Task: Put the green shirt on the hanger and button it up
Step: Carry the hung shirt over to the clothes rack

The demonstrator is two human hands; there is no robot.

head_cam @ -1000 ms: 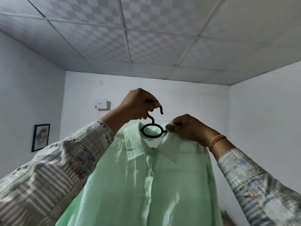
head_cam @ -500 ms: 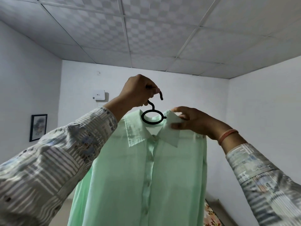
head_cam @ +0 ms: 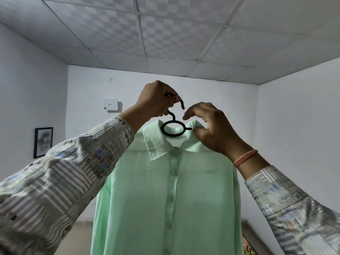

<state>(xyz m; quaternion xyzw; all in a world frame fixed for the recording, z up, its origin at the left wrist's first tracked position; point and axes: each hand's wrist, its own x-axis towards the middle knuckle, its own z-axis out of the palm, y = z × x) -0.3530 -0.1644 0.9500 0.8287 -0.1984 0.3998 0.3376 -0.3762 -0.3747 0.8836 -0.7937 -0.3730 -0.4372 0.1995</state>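
Black plastic is the landmark: the hanger (head_cam: 173, 127). Left of its ring, the left hand (head_cam: 157, 101) is clenched on the hook. Below hangs the green shirt (head_cam: 171, 196), placket seemingly buttoned. Right of the ring, the right hand (head_cam: 211, 127) rests half-curled at the collar, fingers apart; a tug there could slide a shoulder off.

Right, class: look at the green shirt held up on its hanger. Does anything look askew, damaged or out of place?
Nothing stands out. The green shirt hangs straight from the black hanger, placket closed and collar lying flat. The left hand grips the hook; the right hand rests at the collar.
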